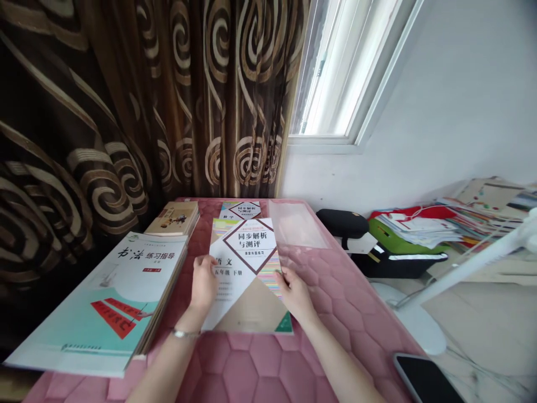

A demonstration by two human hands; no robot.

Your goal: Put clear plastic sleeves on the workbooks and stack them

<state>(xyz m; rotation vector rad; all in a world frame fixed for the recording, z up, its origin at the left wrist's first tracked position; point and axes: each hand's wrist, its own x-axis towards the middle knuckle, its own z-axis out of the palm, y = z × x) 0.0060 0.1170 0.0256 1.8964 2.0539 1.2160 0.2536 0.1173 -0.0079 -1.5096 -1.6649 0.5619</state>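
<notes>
A white and tan workbook (247, 291) with a diamond frame on its cover is held by both side edges over the pink padded tabletop (247, 369). My left hand (204, 282) grips its left edge, fingers curled, a bracelet on the wrist. On the opposite edge, my right hand (296, 294) pinches the book with the thumb on top. Just beyond it, another workbook (241, 209) with a similar cover lies partly hidden. To the left, a stack of large books (109, 296) has a white and teal cover uppermost.
Smaller tan books (173, 218) are piled at the back left, near the patterned curtain (226, 101). A clear plastic sheet (297, 224) lies at the back right. Along the right side are a black case (342, 223), a white lamp (419, 330) and a phone (425, 378).
</notes>
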